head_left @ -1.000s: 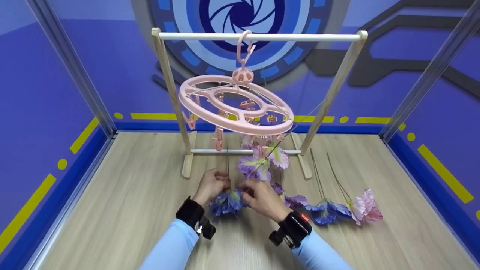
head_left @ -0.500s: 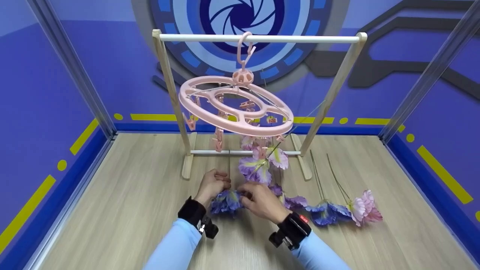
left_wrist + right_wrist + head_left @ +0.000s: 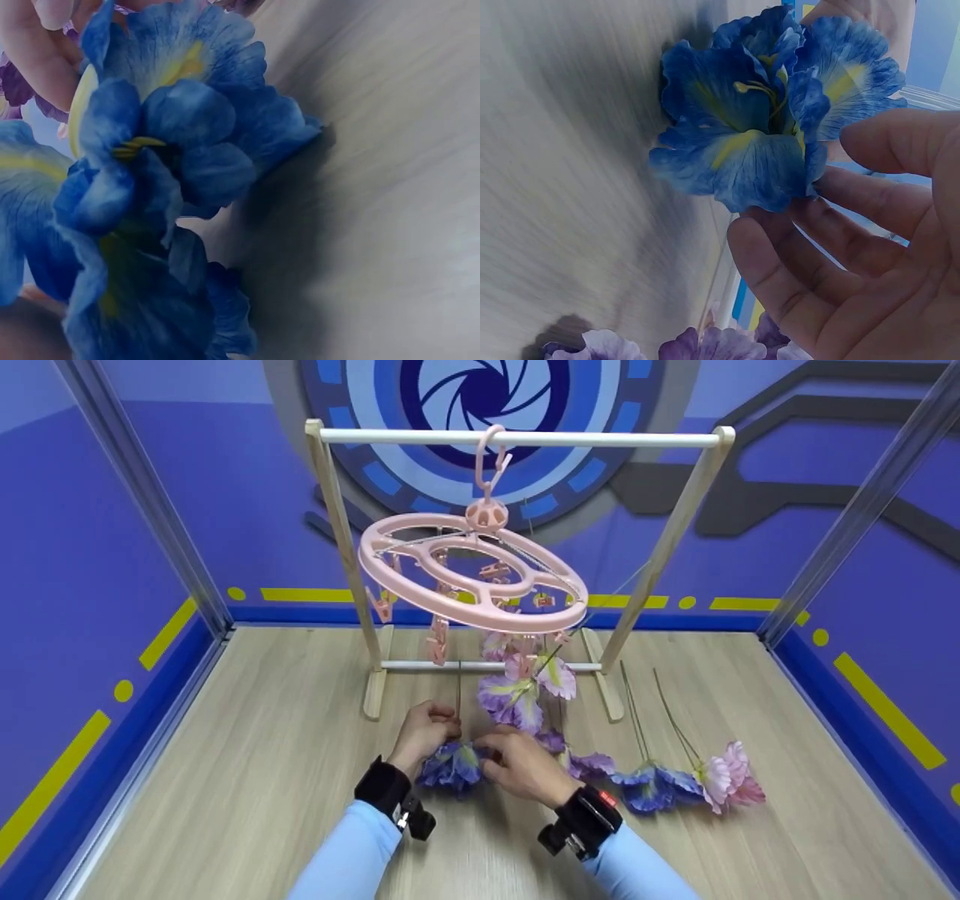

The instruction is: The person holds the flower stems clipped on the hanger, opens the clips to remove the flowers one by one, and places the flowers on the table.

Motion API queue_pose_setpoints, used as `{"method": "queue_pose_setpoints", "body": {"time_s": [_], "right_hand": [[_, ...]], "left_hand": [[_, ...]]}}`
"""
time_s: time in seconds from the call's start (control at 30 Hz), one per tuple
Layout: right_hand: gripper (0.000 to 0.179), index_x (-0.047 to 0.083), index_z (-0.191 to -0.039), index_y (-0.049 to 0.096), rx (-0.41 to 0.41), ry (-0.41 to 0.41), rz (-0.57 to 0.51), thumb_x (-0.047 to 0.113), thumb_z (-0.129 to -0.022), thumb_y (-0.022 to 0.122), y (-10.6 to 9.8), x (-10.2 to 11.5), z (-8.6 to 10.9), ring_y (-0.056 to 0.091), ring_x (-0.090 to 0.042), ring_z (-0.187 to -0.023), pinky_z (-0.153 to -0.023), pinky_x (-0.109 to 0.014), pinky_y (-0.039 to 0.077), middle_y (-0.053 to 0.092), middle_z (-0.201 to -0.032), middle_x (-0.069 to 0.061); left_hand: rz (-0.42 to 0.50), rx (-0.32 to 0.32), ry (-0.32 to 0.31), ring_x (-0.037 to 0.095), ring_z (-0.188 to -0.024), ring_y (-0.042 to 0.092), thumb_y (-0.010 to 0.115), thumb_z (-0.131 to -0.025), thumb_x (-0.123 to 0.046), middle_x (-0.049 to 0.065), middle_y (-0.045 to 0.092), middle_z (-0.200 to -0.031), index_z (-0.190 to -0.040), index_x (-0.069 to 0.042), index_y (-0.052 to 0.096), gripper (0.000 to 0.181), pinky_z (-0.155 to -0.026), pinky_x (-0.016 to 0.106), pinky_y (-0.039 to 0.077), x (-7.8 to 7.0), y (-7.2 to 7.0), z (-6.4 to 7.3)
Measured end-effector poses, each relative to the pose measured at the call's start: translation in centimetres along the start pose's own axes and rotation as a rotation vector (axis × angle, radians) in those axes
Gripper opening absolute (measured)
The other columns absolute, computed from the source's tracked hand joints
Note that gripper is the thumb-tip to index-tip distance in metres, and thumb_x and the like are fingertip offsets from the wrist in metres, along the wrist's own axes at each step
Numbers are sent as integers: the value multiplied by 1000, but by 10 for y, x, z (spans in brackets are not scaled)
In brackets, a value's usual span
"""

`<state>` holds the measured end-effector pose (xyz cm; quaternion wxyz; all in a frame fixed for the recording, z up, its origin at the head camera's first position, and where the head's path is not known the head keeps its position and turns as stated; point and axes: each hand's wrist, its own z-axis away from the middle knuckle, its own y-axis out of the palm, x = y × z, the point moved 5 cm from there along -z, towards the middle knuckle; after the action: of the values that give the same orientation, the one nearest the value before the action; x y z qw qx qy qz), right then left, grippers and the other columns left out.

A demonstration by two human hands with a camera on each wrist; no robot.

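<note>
An artificial blue iris (image 3: 451, 767), yellow at its petal throats, is held low over the table, its thin stem pointing toward the rack. My left hand (image 3: 426, 733) pinches it by the stem right behind the bloom; in the left wrist view the petals (image 3: 187, 120) hide most of those fingers. From the other side, my right hand (image 3: 521, 761) touches the petals with extended, loosely spread fingers. In the right wrist view its thumb and fingertips lie at the edge of the bloom (image 3: 742, 142), not closed around it.
A wooden rack (image 3: 671, 540) with white bars carries a pink round clip hanger (image 3: 472, 611), tilted down to the right. A purple iris (image 3: 514, 697) hangs beneath it. To the right on the table (image 3: 225, 780) lie a purple flower (image 3: 591, 765), a blue flower (image 3: 649, 789) and a pink flower (image 3: 733, 780).
The blue iris turns slightly between my hands, its petals shifting a little. Both hands stay nearly in place; the hanger and the flowers lying on the table look the same.
</note>
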<state>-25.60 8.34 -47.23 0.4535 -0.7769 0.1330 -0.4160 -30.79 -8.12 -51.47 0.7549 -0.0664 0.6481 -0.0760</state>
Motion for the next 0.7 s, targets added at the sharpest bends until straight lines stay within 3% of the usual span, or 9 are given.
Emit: {"method": "queue_pose_setpoints", "body": {"time_s": [0.13,0.27,0.5,0.7], "right_hand": [[30,-4,-119,71,5,-17,12,5,-91,67,1,-1,1,69,-29,-99,-88,-42,57,71,-114,-17],[31,-2,-122,70,13,1,12,7,-92,67,-2,-1,2,69,-28,-96,-86,-41,58,71,-115,-17],[25,-4,-117,71,5,1,-23,4,-94,65,-17,4,5,71,-27,-91,-79,-37,60,71,-111,-17],[19,-3,-110,74,-8,-38,-41,2,-93,64,-31,6,7,70,-20,-86,-76,-31,59,73,-103,-15]], "left_hand": [[-26,-4,-6,26,-94,68,63,-87,0,18,71,-104,-119,10,63,34,-78,29,53,-1,-2,4],[-63,-24,29,26,-90,67,62,-87,-1,18,70,-100,-117,10,64,32,-72,26,50,-8,-7,9],[-256,-68,194,27,-93,67,63,-90,-5,16,71,-100,-107,4,69,19,-79,36,54,-31,-15,19],[-371,-99,334,33,-96,70,64,-95,-5,18,72,-102,-106,4,69,16,-86,47,56,-51,-15,34]]}}
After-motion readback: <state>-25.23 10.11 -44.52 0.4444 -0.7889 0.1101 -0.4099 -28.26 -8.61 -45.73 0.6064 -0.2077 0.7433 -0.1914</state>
